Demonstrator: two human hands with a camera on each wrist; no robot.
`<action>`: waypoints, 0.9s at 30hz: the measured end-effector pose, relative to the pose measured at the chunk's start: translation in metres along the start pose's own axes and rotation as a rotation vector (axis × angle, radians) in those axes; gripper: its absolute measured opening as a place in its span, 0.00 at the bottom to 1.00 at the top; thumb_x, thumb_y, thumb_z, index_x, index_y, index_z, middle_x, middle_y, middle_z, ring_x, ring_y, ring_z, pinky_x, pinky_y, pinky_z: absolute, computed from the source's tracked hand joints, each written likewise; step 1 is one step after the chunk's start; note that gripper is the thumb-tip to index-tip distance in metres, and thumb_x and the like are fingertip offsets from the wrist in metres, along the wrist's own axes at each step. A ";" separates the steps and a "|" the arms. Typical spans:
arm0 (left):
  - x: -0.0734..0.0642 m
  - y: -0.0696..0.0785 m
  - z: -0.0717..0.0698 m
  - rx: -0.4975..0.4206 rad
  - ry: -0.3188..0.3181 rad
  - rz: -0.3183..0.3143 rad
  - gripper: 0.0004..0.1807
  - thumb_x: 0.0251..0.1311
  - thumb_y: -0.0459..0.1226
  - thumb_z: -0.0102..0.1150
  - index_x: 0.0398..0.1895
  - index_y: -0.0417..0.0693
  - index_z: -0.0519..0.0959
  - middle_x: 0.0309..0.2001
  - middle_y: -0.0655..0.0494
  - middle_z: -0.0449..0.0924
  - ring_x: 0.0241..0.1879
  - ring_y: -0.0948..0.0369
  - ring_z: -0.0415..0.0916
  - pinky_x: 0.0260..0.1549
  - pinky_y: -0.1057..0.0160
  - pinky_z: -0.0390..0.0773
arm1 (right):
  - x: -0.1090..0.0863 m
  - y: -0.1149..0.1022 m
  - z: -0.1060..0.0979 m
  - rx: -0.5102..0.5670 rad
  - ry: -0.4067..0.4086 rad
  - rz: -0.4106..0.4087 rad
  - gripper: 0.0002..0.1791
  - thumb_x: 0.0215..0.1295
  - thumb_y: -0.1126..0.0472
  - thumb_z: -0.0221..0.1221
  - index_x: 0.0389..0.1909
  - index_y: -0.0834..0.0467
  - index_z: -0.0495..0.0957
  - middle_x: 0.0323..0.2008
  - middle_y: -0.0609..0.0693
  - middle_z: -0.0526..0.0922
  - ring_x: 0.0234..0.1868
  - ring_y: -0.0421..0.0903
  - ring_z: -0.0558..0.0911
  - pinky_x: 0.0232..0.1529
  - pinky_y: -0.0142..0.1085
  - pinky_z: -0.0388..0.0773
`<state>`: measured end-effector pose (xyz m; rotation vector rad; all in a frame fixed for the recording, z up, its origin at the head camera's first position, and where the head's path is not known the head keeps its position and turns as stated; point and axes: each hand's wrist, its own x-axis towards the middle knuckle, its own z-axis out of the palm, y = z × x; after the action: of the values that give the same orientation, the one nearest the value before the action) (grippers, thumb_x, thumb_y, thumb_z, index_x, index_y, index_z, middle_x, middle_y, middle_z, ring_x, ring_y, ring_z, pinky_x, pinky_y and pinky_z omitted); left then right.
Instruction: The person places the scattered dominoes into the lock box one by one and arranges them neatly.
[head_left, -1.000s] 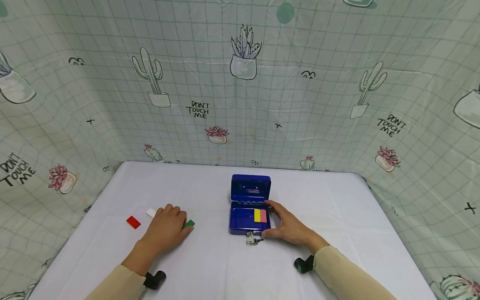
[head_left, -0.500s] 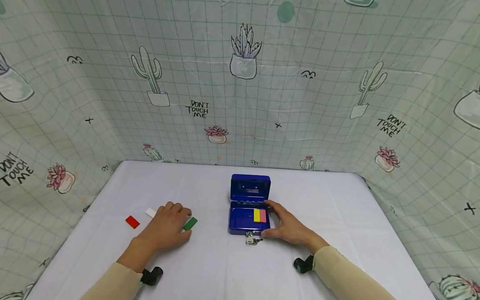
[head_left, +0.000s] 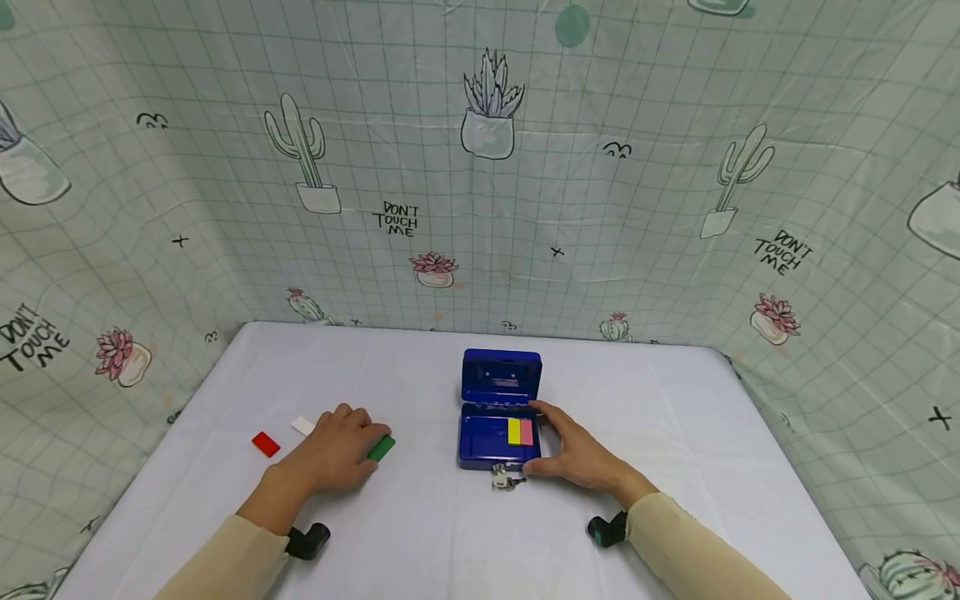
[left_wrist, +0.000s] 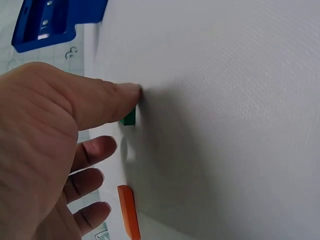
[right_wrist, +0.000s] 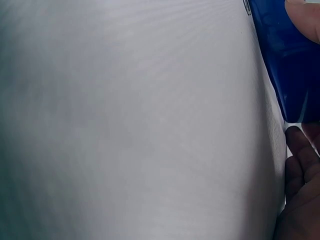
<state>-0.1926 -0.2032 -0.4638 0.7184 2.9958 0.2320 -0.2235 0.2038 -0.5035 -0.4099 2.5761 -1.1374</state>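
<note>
My left hand (head_left: 341, 454) bends over a flat green block (head_left: 381, 448), its forefinger at the far end and thumb at the near end. In the left wrist view the thumb covers most of the green block (left_wrist: 129, 118); the other fingers hang loosely curled. An orange block (left_wrist: 129, 212) lies below them in that view. My right hand (head_left: 573, 450) grips the right side of a blue cash box (head_left: 480, 442), thumb at the front corner, fingers at the back by the hinge. The raised lid (head_left: 500, 375) leans back. A yellow block (head_left: 513, 432) and a pink block (head_left: 527, 432) lie side by side inside.
Keys (head_left: 506, 479) hang at the box's front lock. A red block (head_left: 266, 444) and a white block (head_left: 302, 426) lie left of my left hand on the white tablecloth (head_left: 450, 533). A patterned curtain (head_left: 480, 208) rises behind the table.
The green block has come out from under my left hand and turned slightly. The left thumb and forefinger spread, then drew in around it. The right hand and box have not moved.
</note>
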 end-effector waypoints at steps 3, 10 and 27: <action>0.000 0.000 0.001 0.021 0.011 -0.010 0.23 0.64 0.43 0.71 0.60 0.46 0.82 0.50 0.52 0.80 0.48 0.55 0.68 0.48 0.51 0.70 | 0.000 0.000 0.000 -0.005 0.004 -0.003 0.61 0.53 0.40 0.78 0.83 0.47 0.54 0.80 0.56 0.62 0.80 0.59 0.63 0.78 0.65 0.56; -0.001 0.001 0.005 0.024 0.064 -0.044 0.28 0.59 0.53 0.75 0.55 0.44 0.83 0.48 0.51 0.80 0.48 0.53 0.71 0.51 0.47 0.73 | -0.001 -0.001 -0.001 -0.009 0.005 -0.010 0.60 0.53 0.40 0.78 0.83 0.47 0.55 0.80 0.56 0.62 0.80 0.59 0.63 0.77 0.65 0.56; 0.006 -0.006 0.019 0.118 0.230 0.088 0.21 0.55 0.46 0.74 0.44 0.42 0.80 0.38 0.54 0.76 0.40 0.56 0.67 0.44 0.55 0.73 | 0.000 -0.001 0.000 -0.017 -0.001 0.002 0.60 0.54 0.40 0.77 0.84 0.47 0.54 0.81 0.57 0.61 0.80 0.60 0.62 0.77 0.66 0.55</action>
<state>-0.1990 -0.2031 -0.4835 0.8940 3.2210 0.1525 -0.2227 0.2027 -0.5025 -0.4117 2.5869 -1.1148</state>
